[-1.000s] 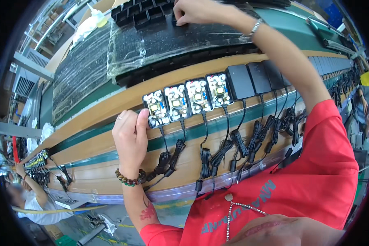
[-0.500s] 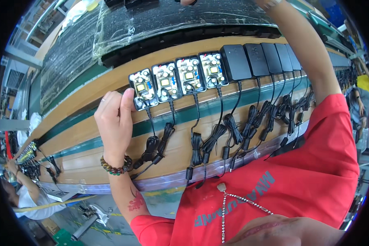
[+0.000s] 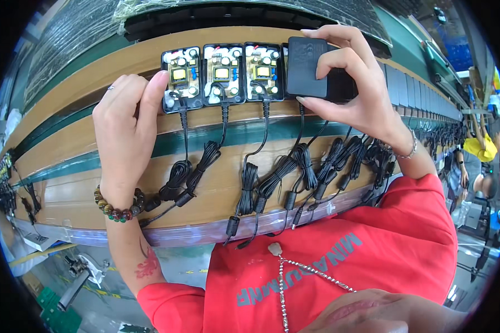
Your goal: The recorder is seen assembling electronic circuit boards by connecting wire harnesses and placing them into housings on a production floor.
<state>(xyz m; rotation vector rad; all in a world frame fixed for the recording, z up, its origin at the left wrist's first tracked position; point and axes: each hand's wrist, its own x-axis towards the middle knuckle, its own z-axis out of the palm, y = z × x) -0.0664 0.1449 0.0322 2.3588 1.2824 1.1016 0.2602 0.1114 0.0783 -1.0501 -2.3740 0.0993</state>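
**Black cover (image 3: 307, 66) held over fourth case (image 3: 285, 53)**

Row lies toward the far edge of the brown surface (image 3: 72, 188); cord (image 3: 301, 117) runs toward the near edge. Cover hides most of its case; seating can't be told. My judgement: match all corners before pressing, leave the cord exit unpinched, press evenly.

Right hand (image 3: 366, 91): part-open, thumb at cover's near edge, a fingertip at its far edge, another finger bent onto its face. Left hand (image 3: 126, 119): thumb against leftmost open case (image 3: 181, 80), other fingers curled; any grip behind not visible.
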